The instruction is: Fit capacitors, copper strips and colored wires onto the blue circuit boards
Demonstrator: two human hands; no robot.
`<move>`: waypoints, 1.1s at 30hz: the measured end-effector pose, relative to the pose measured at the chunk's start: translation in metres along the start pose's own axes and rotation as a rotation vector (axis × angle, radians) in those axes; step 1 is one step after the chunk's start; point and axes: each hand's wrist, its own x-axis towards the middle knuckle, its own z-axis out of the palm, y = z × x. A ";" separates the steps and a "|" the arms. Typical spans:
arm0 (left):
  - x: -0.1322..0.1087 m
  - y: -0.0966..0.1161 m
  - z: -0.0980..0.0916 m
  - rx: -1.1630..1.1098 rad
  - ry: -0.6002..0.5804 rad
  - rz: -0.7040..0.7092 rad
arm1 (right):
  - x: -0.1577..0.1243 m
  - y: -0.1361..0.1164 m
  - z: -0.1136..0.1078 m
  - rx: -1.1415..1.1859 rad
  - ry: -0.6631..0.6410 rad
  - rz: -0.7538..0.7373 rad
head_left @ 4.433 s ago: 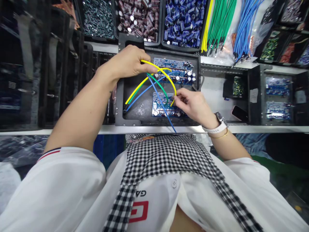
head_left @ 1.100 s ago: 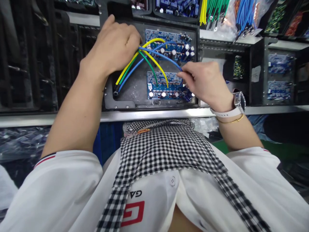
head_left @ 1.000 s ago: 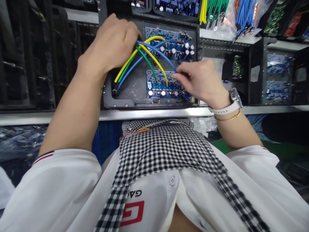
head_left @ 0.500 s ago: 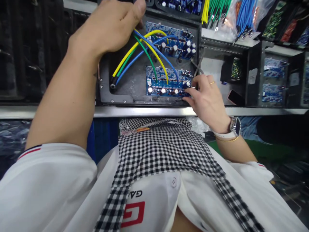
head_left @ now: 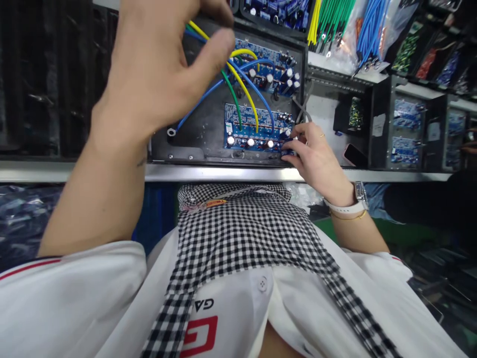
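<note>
My left hand [head_left: 160, 64] hovers over the left part of a black tray [head_left: 201, 134], thumb and fingers apart with nothing between them. Below and beyond it, yellow, green and blue wires [head_left: 251, 102] arch from the two blue circuit boards. My right hand [head_left: 315, 154] is at the right end of the near circuit board [head_left: 242, 117]. Its thumb and forefinger pinch a small dark blue capacitor at the board's corner, mostly hidden by the fingers. The far circuit board [head_left: 266, 84] carries several upright capacitors at its right end.
A bin of blue capacitors [head_left: 276, 15] stands behind the tray. Bundles of yellow, green and blue wires [head_left: 370, 35] lie at the back right. Grey-handled pliers [head_left: 303, 107] rest by the tray's right edge. A phone [head_left: 354, 155] and another tray of boards [head_left: 406, 149] are farther right.
My left hand has come nearer the camera, its thumb and fingers now spread above the wires. My right hand stays at the near board's right corner.
</note>
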 end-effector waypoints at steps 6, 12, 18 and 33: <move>-0.056 0.003 0.011 -0.058 0.214 -0.044 | -0.009 -0.003 -0.011 0.307 0.212 0.142; -0.078 -0.005 0.028 -0.141 0.290 -0.144 | -0.016 -0.006 -0.007 0.284 0.183 0.118; -0.079 -0.003 0.029 -0.124 0.209 -0.211 | -0.004 -0.009 -0.005 -0.107 0.060 0.001; -0.079 -0.009 0.028 -0.146 0.155 -0.101 | 0.011 -0.005 -0.010 -0.090 -0.038 -0.116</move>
